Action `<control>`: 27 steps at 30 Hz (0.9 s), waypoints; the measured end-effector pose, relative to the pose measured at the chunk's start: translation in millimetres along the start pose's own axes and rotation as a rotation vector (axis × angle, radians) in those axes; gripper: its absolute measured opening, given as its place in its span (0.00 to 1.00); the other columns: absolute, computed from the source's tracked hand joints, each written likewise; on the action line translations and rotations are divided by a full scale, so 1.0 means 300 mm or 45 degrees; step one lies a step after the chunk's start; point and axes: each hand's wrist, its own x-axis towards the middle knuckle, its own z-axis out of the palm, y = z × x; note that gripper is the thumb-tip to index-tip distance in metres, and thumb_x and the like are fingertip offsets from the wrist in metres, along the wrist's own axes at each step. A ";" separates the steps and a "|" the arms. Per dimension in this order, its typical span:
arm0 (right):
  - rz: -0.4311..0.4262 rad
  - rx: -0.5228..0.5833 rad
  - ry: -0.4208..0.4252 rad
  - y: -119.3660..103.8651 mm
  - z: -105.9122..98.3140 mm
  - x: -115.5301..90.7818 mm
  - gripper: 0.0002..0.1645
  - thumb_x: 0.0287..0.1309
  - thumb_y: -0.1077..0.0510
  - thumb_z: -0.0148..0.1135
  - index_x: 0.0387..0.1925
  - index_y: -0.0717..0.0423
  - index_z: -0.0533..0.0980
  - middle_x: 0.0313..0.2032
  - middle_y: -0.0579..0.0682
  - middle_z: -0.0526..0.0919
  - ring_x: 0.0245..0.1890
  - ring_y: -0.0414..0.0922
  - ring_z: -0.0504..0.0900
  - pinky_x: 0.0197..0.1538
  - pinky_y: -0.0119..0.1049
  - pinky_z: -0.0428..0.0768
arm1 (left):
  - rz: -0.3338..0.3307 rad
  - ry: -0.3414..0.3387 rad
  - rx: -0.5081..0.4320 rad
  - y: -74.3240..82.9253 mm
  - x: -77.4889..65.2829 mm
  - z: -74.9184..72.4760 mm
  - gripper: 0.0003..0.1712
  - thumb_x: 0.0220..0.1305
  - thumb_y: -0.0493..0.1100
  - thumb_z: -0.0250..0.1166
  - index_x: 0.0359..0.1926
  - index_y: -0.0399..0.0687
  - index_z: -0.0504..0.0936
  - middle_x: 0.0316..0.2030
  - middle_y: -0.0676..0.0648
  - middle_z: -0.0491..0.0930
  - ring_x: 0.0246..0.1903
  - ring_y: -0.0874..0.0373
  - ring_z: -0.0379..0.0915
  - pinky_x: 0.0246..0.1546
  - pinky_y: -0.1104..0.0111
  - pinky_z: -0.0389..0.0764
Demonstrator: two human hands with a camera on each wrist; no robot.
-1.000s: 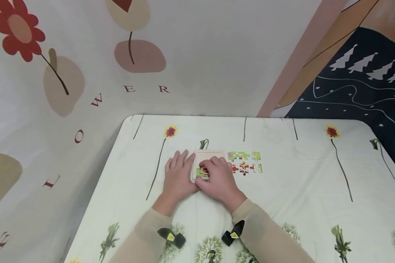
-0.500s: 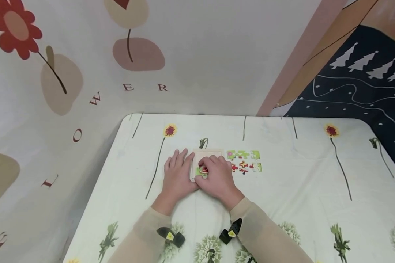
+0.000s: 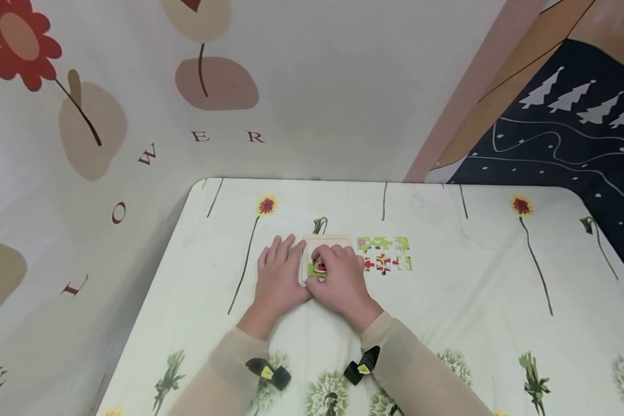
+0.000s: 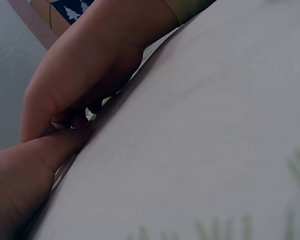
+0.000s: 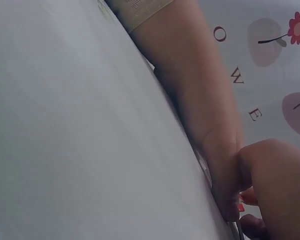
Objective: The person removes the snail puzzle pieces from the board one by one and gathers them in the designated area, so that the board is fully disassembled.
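Observation:
A shallow pale wooden puzzle tray [image 3: 333,238] lies on the table between my two hands. My left hand [image 3: 278,270] rests flat along its left side with fingers stretched out, the thumb near the front corner. Over the tray's front part bends my right hand [image 3: 343,278]. Its thumb and forefinger curl round a green and red puzzle piece [image 3: 318,267] in the tray's front left corner. In the right wrist view a bit of red shows near the right hand's [image 5: 282,185] fingertips; the piece is mostly hidden there. The left wrist view hides it behind both hands.
Right of the tray lie loose puzzle pieces in two rows, green ones [image 3: 382,243] behind and red-and-green ones [image 3: 383,263] in front. A white flowered cloth [image 3: 473,260] covers the table. A printed fabric wall [image 3: 333,115] stands behind.
The whole head view has shifted slightly. Both hands hold almost the same place at the tray, the right fingers still round the puzzle piece.

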 end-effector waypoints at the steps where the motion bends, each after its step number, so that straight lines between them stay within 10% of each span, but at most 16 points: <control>1: -0.012 0.012 0.009 -0.001 0.001 -0.002 0.20 0.50 0.52 0.68 0.47 0.45 0.80 0.36 0.41 0.76 0.39 0.47 0.69 0.44 0.48 0.65 | 0.001 0.001 -0.002 0.000 -0.001 -0.001 0.55 0.54 0.62 0.76 0.79 0.47 0.68 0.80 0.39 0.59 0.81 0.37 0.43 0.77 0.39 0.47; 20: -0.158 0.230 -0.020 0.010 -0.026 -0.009 0.25 0.61 0.59 0.75 0.60 0.53 0.87 0.47 0.46 0.92 0.40 0.45 0.78 0.50 0.51 0.72 | 0.000 -0.004 -0.006 0.003 -0.004 -0.007 0.58 0.55 0.68 0.75 0.80 0.48 0.67 0.81 0.39 0.58 0.82 0.38 0.42 0.78 0.40 0.45; 27: -0.252 0.149 -0.047 0.031 -0.054 0.011 0.22 0.56 0.58 0.80 0.54 0.54 0.89 0.35 0.43 0.89 0.34 0.43 0.72 0.42 0.41 0.73 | 0.001 -0.015 0.009 0.001 -0.004 -0.010 0.61 0.53 0.71 0.76 0.80 0.47 0.66 0.81 0.39 0.57 0.82 0.37 0.42 0.77 0.39 0.46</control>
